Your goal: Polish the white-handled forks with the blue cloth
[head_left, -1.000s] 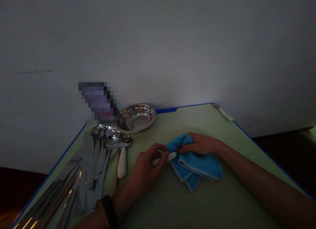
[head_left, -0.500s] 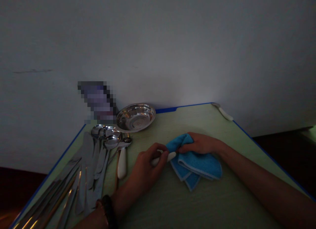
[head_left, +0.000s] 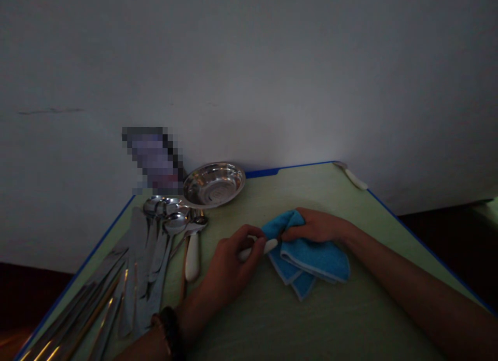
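My left hand (head_left: 229, 265) is closed round the white handle (head_left: 257, 249) of a utensil near the middle of the green table (head_left: 350, 319). The utensil's other end is hidden inside a folded blue cloth (head_left: 311, 260). My right hand (head_left: 317, 226) pinches the cloth round that hidden end, its fingers pressed together on the fabric. The hands almost touch each other.
Several metal spoons (head_left: 167, 221) and knives (head_left: 101, 299) lie in a row at the left. A white-handled utensil (head_left: 192, 260) lies beside them. A steel bowl (head_left: 213, 183) stands by the wall. Another white-handled piece (head_left: 352, 177) lies at the far right corner.
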`<state>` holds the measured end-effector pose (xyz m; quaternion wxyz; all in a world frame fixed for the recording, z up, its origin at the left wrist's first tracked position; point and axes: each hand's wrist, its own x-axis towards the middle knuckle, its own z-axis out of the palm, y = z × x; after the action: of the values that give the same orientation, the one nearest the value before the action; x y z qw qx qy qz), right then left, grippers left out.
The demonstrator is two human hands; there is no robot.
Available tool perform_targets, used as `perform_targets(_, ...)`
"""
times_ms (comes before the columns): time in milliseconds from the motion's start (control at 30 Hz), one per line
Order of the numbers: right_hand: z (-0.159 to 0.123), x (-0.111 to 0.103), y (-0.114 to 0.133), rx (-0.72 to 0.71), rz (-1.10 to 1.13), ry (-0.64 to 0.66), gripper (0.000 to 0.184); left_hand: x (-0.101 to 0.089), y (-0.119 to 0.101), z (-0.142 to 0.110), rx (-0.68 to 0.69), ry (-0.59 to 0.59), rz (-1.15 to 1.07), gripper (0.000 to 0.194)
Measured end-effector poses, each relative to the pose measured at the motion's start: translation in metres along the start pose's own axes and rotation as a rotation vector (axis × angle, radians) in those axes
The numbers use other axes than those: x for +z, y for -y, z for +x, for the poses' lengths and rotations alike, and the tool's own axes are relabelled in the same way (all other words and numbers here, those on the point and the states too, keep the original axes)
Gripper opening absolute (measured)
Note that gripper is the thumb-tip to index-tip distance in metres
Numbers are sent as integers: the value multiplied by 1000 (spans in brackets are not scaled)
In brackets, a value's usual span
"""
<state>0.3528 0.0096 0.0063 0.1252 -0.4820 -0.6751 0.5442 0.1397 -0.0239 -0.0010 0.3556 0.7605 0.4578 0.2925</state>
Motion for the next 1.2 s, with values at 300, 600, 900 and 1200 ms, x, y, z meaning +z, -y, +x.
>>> perform_targets(300,1,-1,-4,4,13,14,28,-1,-2,0,1,8,14,15)
perform_targets(600,1,-2,-5,-50,65,86,28,0,1,-1,3,-4,32,16)
perform_targets(900,1,-8,-17,-90,325,287,44,0,0,1,30,-3,11,13)
perform_targets(1200,1,1,-7,-184,-18,63,28,-2,-2,0,4,-3,36,16)
